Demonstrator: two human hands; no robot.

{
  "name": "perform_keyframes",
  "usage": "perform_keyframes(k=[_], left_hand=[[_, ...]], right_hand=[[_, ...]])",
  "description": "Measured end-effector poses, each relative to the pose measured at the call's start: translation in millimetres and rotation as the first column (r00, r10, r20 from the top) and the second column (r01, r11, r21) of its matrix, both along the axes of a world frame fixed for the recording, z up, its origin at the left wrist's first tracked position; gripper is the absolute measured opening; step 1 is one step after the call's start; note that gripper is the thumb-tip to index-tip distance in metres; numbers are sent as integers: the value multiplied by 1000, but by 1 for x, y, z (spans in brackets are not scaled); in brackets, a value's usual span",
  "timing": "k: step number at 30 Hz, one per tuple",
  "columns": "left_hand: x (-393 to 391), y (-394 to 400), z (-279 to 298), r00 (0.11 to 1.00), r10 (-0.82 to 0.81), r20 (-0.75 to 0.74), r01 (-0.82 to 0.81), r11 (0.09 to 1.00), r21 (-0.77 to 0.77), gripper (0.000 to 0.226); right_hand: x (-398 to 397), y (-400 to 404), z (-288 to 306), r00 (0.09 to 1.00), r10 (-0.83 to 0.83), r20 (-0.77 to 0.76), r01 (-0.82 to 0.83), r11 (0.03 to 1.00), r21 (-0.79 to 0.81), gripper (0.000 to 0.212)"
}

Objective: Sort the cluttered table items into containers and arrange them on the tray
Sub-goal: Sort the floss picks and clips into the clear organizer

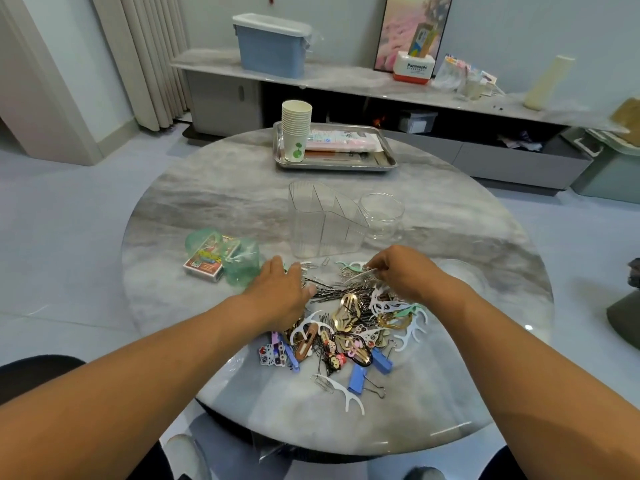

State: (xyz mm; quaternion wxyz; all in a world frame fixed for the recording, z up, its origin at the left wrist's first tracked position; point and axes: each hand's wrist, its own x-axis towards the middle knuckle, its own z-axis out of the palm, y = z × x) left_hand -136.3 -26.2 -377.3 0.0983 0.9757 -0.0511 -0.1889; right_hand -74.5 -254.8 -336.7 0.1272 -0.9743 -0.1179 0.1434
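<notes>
- The right hand hovers over the far edge of the pile, fingers curled down and pinching what looks like a small bunch of silvery paper clips — exactly how many I cannot tell.
- The left hand lies flat on the left side of the pile of small items, fingers fairly straight and pressed on the heap, holding nothing.
- The pile sits in the near middle of the round table: dark hairpins, gold hair clips, white floss picks, blue binder clips, all mixed together.
- Orientation — the hairpins lie in a loose band with their long axes running roughly left to right across the table; the nearest floss pick lies diagonally, its forked head pointing toward the near right.
- Just beyond the pile stand the clear divided holder and, touching or just beside it on the right, a clear round jar; both look empty.
- The metal tray at the far side carries a stack of paper cups and a pink packet, but no filled containers.
- My reading: sorting is barely begun. Nearly everything is left — separating each kind, filling the containers, moving them onto the tray.
- A green plastic bag with a small box lies to the left of the pile, untouched.
</notes>
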Motion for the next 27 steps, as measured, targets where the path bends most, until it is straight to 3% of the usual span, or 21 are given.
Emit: perform_keyframes(k=[5, 9, 13, 19, 23, 27], left_hand=[[-5, -8, -5, 996, -91, 3, 90, 983, -157, 71], [-14, -22, -2, 966, -259, 14, 255, 942, -218, 66], [-16, -29, 4, 952, -306, 11, 295, 906, -304, 57], [-9, -30, 13, 988, -127, 88, 152, 907, -392, 65], [-1, -28, 17, 998, 2, 65, 17, 954, -301, 82], [4, -31, 15, 999, 10, 40, 2, 959, -282, 74]], right_hand=[[1, -8, -2, 998, -64, -26, 65, 997, 50, 21], [-3, -12, 1, 996, 3, -94, -2, 1000, 16, 42], [-8, -16, 13, 970, 48, -240, -42, 999, 31, 51], [-16, -37, 16, 940, 30, -339, -31, 1000, 4, 56], [-24, -50, 11, 964, 19, -267, -34, 998, -50, 48], [-36, -49, -2, 983, 91, -157, -104, 992, -76, 47]])
